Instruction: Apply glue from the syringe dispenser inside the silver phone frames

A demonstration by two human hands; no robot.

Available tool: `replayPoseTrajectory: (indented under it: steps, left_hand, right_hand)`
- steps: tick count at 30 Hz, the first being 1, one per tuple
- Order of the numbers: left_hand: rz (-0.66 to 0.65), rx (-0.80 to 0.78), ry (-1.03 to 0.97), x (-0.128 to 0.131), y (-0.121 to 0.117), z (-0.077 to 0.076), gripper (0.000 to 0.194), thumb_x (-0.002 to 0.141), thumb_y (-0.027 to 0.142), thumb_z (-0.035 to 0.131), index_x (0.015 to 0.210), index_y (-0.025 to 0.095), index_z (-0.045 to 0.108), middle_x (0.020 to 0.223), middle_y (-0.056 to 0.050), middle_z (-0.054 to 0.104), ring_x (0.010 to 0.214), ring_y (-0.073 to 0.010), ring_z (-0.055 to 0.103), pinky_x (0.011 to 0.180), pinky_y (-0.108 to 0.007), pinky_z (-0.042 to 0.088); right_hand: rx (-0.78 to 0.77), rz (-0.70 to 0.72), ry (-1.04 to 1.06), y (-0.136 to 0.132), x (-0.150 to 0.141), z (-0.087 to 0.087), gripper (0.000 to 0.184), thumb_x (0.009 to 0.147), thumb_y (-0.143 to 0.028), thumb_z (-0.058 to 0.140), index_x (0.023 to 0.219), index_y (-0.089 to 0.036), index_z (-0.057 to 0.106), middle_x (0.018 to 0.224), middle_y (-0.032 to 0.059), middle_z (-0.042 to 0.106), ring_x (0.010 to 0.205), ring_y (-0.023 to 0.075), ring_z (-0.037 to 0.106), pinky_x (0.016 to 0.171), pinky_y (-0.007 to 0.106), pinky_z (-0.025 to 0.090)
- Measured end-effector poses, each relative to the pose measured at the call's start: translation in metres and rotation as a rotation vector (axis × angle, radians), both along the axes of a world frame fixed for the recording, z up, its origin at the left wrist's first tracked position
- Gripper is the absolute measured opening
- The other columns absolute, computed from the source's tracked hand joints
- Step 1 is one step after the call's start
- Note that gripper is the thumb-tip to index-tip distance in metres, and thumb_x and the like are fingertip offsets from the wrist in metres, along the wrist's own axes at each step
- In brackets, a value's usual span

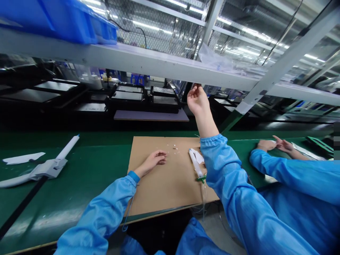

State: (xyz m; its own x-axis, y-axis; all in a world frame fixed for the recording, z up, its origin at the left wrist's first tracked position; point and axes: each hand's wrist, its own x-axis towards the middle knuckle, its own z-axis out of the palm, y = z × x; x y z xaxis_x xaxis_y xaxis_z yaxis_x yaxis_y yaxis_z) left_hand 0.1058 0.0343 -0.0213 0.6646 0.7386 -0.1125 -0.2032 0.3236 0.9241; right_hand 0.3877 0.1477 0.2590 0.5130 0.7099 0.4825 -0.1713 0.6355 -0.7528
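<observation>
Currently I have the right hand [198, 101] raised above and beyond the far edge of the cardboard sheet [164, 187], its curled fingers up against the underside of the shelf beam [159, 67]. I read this step as a reach to something at that beam; the fingertips are partly hidden, so I can't tell whether they grip anything or even touch it.

My left hand [154, 160] is over the left half of the sheet, palm low, its fingers loosely bent and not closed on anything I can see. Just beyond its fingertips, near the sheet's far edge, lie some small white bits [174, 147]. Along the sheet's right side is a white tube [196, 163] with a green fitting [201, 178] at its near end, well apart from the left hand and well below the raised right one. The right sleeve [225, 166] passes close beside that tube.

To my judgement, the next move calls for a clear path for that forearm, so the sleeve doesn't drag the tube, and for a quiet left hand, since the bits look light enough to scatter.
</observation>
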Motion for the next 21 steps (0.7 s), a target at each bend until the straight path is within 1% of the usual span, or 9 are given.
replayPoseTrajectory:
  steps: [3, 6, 9, 12, 15, 17, 21]
  left_hand:
    - [-0.019, 0.017, 0.003, 0.001, 0.001, -0.001, 0.034, 0.087, 0.031, 0.094, 0.114, 0.016, 0.079, 0.118, -0.010, 0.075, 0.098, -0.0173, 0.076, 0.096, -0.036, 0.067]
    - [-0.028, 0.016, -0.002, 0.001, 0.002, -0.004, 0.037, 0.086, 0.034, 0.095, 0.113, 0.016, 0.078, 0.114, -0.008, 0.075, 0.098, -0.0173, 0.076, 0.097, -0.036, 0.067]
    - [-0.043, 0.021, -0.011, 0.002, 0.004, -0.008, 0.040, 0.086, 0.037, 0.096, 0.114, 0.016, 0.077, 0.116, -0.009, 0.075, 0.099, -0.0178, 0.076, 0.100, -0.038, 0.067]
    - [-0.057, 0.029, -0.020, 0.002, 0.004, -0.011, 0.043, 0.086, 0.041, 0.096, 0.115, 0.016, 0.077, 0.120, -0.010, 0.076, 0.101, -0.0185, 0.077, 0.102, -0.040, 0.067]
    - [-0.056, 0.033, -0.025, 0.001, 0.004, -0.012, 0.043, 0.087, 0.041, 0.096, 0.118, 0.017, 0.077, 0.123, -0.011, 0.076, 0.103, -0.0189, 0.077, 0.103, -0.040, 0.067]
    - [-0.054, 0.037, -0.021, 0.001, 0.003, -0.011, 0.041, 0.089, 0.040, 0.095, 0.119, 0.017, 0.077, 0.124, -0.011, 0.076, 0.104, -0.0192, 0.078, 0.104, -0.041, 0.067]
    - [-0.056, 0.043, -0.013, 0.001, 0.003, -0.011, 0.037, 0.091, 0.038, 0.092, 0.119, 0.017, 0.077, 0.125, -0.011, 0.076, 0.103, -0.0190, 0.078, 0.104, -0.041, 0.068]
  right_hand:
    - [-0.084, 0.058, 0.287, -0.011, -0.010, 0.007, 0.024, 0.117, -0.029, 0.064, 0.094, -0.024, 0.067, 0.092, -0.0004, 0.072, 0.092, 0.0109, 0.077, 0.084, 0.021, 0.071]
    - [-0.086, 0.078, 0.393, -0.023, -0.022, 0.010, 0.016, 0.116, -0.027, 0.064, 0.102, -0.025, 0.071, 0.094, -0.0016, 0.073, 0.092, 0.0106, 0.077, 0.082, 0.021, 0.070]
    - [-0.074, 0.086, 0.401, -0.033, -0.030, 0.010, 0.017, 0.115, -0.025, 0.063, 0.100, -0.025, 0.071, 0.099, -0.0011, 0.075, 0.094, 0.0108, 0.077, 0.081, 0.021, 0.070]
    - [-0.046, 0.087, 0.384, -0.041, -0.035, 0.008, 0.019, 0.114, -0.025, 0.063, 0.096, -0.026, 0.071, 0.108, -0.0001, 0.078, 0.101, 0.0111, 0.077, 0.081, 0.020, 0.068]
    - [-0.036, 0.088, 0.344, -0.046, -0.035, 0.004, 0.016, 0.112, -0.028, 0.064, 0.099, -0.027, 0.073, 0.116, 0.0007, 0.079, 0.106, 0.0122, 0.077, 0.080, 0.020, 0.068]
    - [-0.046, 0.087, 0.324, -0.047, -0.034, 0.001, 0.014, 0.112, -0.029, 0.064, 0.102, -0.027, 0.074, 0.117, 0.0005, 0.078, 0.104, 0.0118, 0.076, 0.078, 0.020, 0.067]
    - [-0.085, 0.059, 0.313, -0.041, -0.032, -0.004, 0.011, 0.110, -0.030, 0.065, 0.106, -0.027, 0.074, 0.112, -0.0009, 0.076, 0.091, 0.0093, 0.073, 0.073, 0.018, 0.064]
